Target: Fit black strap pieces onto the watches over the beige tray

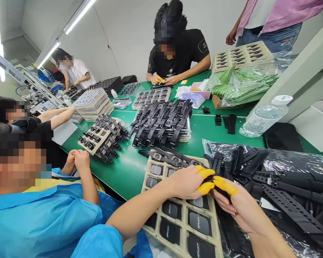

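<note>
Beyond the cream compartment tray (185, 218), far to its upper left: a stack of pale trays (93, 102); nearer, a watch-laden tray (97, 146). Directly behind the landmark tray: a heap of strapped watches (161, 123). Above its right edge: left hand (187, 182), fingertips yellow-covered, pinching a small black piece (210, 178), partly hidden; right hand (235, 202), gripping the same piece. Right of the tray: loose black straps (293, 202).

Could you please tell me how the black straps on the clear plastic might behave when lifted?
The black straps probably flex, since some lie curved. They should be light, being thin, some with holes. Overlapping as they do, neighbours may drag along.
</note>
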Available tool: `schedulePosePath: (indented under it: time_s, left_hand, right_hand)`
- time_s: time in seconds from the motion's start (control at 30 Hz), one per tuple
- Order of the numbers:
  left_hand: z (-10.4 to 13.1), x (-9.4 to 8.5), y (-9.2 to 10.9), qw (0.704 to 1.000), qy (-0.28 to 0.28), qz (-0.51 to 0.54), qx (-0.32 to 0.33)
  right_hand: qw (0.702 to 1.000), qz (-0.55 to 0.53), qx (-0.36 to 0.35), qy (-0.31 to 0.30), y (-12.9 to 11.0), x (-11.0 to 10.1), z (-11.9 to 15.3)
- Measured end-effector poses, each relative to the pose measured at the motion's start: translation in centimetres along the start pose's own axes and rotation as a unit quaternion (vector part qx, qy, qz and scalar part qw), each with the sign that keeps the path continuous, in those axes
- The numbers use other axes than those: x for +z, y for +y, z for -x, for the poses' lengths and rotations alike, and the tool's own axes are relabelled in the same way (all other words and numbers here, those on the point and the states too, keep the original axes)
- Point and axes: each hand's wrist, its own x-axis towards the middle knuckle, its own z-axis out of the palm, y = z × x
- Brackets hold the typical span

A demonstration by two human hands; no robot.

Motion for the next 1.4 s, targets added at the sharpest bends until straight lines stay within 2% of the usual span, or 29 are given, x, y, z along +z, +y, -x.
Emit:
schedulePosePath:
  time_s: [0.13, 0.2, 0.27, 0.33, 0.4, 0.53, 0.6, 0.63, 0.7, 0.77, 0.87, 0.97, 1.1, 1.23, 1.4]
  left_hand:
    - [0.3, 0.8, -0.7, 0.986, 0.082, 0.139, -0.043]
    - [0.3, 1.4, -0.7, 0.962, 0.147, 0.221, -0.068]
    - [0.1, 2.1, -0.4, 0.907, 0.206, 0.351, -0.104]
    - [-0.2, 2.3, -0.3, 0.827, 0.233, 0.49, -0.146]
    - [-0.4, 1.9, -0.4, 0.748, 0.271, 0.575, -0.188]
    - [-0.4, -0.5, -2.1, 0.637, 0.437, 0.585, -0.248]
    - [-0.4, -1.3, -2.9, 0.615, 0.475, 0.57, -0.268]
    - [-0.5, -1.5, -3.1, 0.615, 0.466, 0.575, -0.272]
    - [-0.8, -1.2, -3.0, 0.635, 0.405, 0.598, -0.273]
    - [-0.9, -0.5, -2.4, 0.68, 0.315, 0.607, -0.263]
    - [-0.8, 0.7, -1.4, 0.772, 0.211, 0.554, -0.231]
    - [-0.4, 1.4, -1.3, 0.845, 0.179, 0.469, -0.184]
    - [0.0, 1.5, -2.0, 0.927, 0.198, 0.312, -0.062]
    - [0.3, 1.5, -2.6, 0.964, 0.176, 0.197, 0.027]
    - [0.4, 1.4, -2.8, 0.976, 0.152, 0.146, 0.056]
  right_hand:
    - [0.998, -0.01, -0.069, 0.009, -0.4, 0.4, 0.3]
    - [0.996, 0.002, -0.084, -0.005, -0.7, 0.7, 0.5]
    - [0.997, 0.018, -0.071, -0.037, -0.9, 1.0, 0.7]
    - [0.996, 0.025, -0.037, -0.072, -1.0, 1.2, 0.8]
    - [0.996, 0.025, -0.001, -0.088, -1.1, 1.3, 0.9]
    - [0.997, 0.054, 0.037, -0.049, -1.4, 1.4, 0.8]
    - [0.998, 0.067, 0.017, -0.008, -1.6, 1.6, 0.7]
    - [0.998, 0.067, -0.007, 0.015, -1.8, 1.6, 0.6]
    - [0.995, 0.057, -0.061, 0.053, -2.2, 1.7, 0.4]
    - [0.992, 0.039, -0.097, 0.071, -2.5, 1.9, 0.2]
    - [0.992, 0.007, -0.112, 0.063, -2.4, 2.2, 0.1]
    - [0.992, -0.025, -0.114, 0.043, -1.9, 2.7, 0.1]
    - [0.994, -0.028, -0.107, 0.012, -1.6, 2.9, 0.1]
    - [0.995, 0.012, -0.101, -0.017, -1.8, 2.5, 0.1]
    - [0.995, 0.016, -0.088, -0.049, -1.8, 2.1, 0.2]
